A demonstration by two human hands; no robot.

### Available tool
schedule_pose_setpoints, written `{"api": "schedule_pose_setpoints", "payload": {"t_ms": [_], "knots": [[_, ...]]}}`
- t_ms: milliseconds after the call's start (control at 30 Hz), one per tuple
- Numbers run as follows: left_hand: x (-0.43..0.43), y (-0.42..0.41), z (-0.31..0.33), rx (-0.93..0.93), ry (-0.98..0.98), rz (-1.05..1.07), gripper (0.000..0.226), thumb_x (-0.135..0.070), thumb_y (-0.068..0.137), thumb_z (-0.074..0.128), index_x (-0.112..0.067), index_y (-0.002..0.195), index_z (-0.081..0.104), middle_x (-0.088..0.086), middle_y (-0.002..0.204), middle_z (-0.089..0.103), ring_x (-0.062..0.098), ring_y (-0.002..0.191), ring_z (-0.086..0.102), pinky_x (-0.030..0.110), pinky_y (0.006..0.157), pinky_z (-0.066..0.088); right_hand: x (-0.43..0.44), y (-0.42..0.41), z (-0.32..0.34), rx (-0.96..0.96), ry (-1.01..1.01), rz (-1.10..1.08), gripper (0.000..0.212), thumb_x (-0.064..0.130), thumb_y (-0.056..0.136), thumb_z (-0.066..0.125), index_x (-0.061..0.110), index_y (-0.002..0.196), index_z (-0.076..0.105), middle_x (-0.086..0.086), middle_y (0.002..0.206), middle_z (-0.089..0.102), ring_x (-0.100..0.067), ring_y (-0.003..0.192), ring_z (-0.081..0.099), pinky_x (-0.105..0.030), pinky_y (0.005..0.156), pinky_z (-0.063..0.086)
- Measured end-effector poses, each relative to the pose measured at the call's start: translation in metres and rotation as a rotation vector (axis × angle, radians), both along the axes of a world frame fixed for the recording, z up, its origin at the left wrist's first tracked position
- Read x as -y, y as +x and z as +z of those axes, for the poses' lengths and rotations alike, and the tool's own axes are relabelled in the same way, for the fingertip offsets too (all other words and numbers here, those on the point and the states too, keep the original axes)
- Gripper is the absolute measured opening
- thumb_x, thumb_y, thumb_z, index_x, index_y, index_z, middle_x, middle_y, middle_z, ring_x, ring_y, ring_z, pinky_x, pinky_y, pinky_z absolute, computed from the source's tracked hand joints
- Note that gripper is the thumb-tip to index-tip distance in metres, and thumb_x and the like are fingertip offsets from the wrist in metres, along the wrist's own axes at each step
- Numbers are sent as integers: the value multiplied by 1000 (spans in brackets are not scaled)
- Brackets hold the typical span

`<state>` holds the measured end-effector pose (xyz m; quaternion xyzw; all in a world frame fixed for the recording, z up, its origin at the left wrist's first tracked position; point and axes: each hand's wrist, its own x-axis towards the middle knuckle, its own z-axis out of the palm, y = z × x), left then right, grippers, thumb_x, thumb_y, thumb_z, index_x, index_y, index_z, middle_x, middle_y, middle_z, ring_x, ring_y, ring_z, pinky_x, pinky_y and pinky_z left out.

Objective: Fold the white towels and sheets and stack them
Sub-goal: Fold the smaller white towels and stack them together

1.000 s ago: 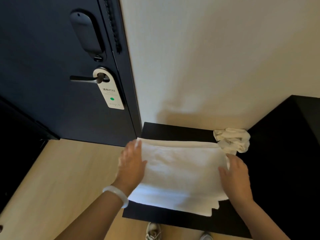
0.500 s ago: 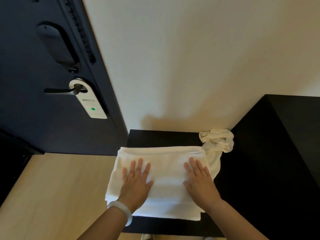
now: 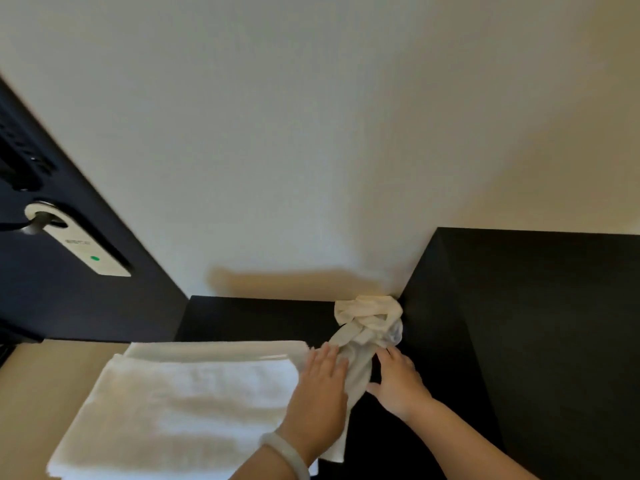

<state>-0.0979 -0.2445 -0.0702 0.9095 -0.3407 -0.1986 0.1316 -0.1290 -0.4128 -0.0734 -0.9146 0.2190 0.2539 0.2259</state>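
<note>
Nearest, at the front left of the black counter, the stack of folded towels, thick and nubby, lies with its long axis left to right. The left hand, a pale bangle on its wrist, presses flat on the stack's right end. The right hand lays straight, spread fingers against a thin twisted sheet. The sheet lies between both hands and runs back to a knotted bunch in the back right corner.

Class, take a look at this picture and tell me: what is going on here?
A person is folding white linen on a black surface. A folded towel lies at the left, with the left hand flat on its right end. The right hand touches a crumpled cloth that trails from the corner by the wall, not yet folded.
</note>
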Motion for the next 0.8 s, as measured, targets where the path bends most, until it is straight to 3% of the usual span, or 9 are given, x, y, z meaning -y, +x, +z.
{"api": "schedule_pose_setpoints", "payload": {"t_ms": [100, 200, 400, 500, 567, 633, 700, 800], "knots": [[43, 5, -24, -131, 39, 116, 67, -16, 95, 54, -17, 154, 21, 4, 163, 11, 20, 150, 13, 29, 121, 12, 18, 16, -21, -40, 1, -29, 67, 31, 93, 63, 26, 149, 27, 1, 157, 22, -25, 139, 32, -37, 110, 38], [60, 10, -52, -339, 136, 320, 75, -16, 94, 59, -14, 154, 14, 8, 162, 12, 24, 147, 22, 32, 115, 30, 25, 32, -44, -104, -30, -12, 74, 34, 91, 66, 26, 151, 23, -1, 160, 14, -28, 139, 30, -39, 111, 36], [86, 47, -114, -380, 250, 455, 105, -33, 90, 68, -20, 155, -12, 6, 164, -14, 30, 151, -7, 48, 119, 16, 45, 88, -89, -119, -178, 131, 102, 37, 89, 70, 33, 156, -8, -2, 163, -20, -38, 150, -9, -58, 120, 11], [95, 62, -147, -371, 272, 451, 113, -38, 87, 71, -27, 153, -20, 4, 163, -19, 33, 151, -7, 54, 118, 16, 47, 104, -122, -131, -189, 124, 110, 44, 88, 70, 36, 154, -17, -1, 160, -31, -41, 148, -16, -64, 118, 10], [94, 63, -166, -338, 310, 451, 113, -39, 87, 71, -29, 153, -20, 5, 164, -16, 34, 151, 3, 53, 117, 19, 46, 106, -145, -139, -148, 65, 109, 42, 88, 70, 39, 153, -17, 1, 159, -32, -42, 148, -15, -65, 117, 12], [88, 66, -181, -240, 370, 432, 103, -36, 90, 65, -28, 155, -15, 8, 164, -3, 32, 145, 20, 49, 114, 23, 47, 107, -165, -147, -125, 35, 104, 41, 88, 70, 42, 154, -9, 1, 162, -23, -42, 148, -10, -62, 117, 17], [81, 69, -192, -132, 395, 402, 86, -32, 93, 57, -25, 156, -1, 10, 158, 17, 30, 135, 34, 45, 109, 28, 49, 102, -179, -61, -182, 52, 85, 44, 88, 67, 41, 152, 12, -2, 160, 2, -40, 144, 8, -55, 114, 28], [80, 62, -194, -160, 301, 404, 51, -22, 99, 44, -21, 147, 27, 9, 133, 50, 27, 117, 52, 40, 99, 37, 48, 89, -188, 28, -210, -18, 53, 29, 90, 65, 33, 134, 36, -5, 143, 29, -34, 128, 30, -40, 97, 44]]}}
